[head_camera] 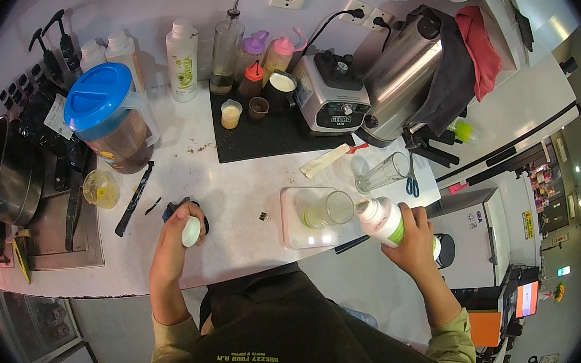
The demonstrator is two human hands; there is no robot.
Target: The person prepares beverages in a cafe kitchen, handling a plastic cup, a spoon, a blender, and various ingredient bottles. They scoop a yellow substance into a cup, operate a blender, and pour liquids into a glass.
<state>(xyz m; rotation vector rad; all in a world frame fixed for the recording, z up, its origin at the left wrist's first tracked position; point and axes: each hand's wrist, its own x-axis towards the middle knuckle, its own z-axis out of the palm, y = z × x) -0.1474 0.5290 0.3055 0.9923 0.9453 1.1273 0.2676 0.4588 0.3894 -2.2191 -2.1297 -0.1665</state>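
Observation:
My right hand (413,243) grips a white plastic bottle (384,220) with a green label. The bottle is tilted, its mouth at the rim of a clear glass (328,210). Pale green liquid shows in the glass, which stands on a white digital kitchen scale (296,236) with lit marks. My left hand (182,226) holds a white screw cap (191,231); under its fingers lies a dark object that I cannot make out. An empty glass (384,172) lies on its side or leans behind the scale, I cannot tell which.
A blue-lidded pitcher (121,140) stands at the left, near a stained plastic cup (101,189) and a black strip (135,199). A blender base (332,96), squeeze bottles and small cups occupy a black mat (266,144). Scissors (412,180) lie at the right.

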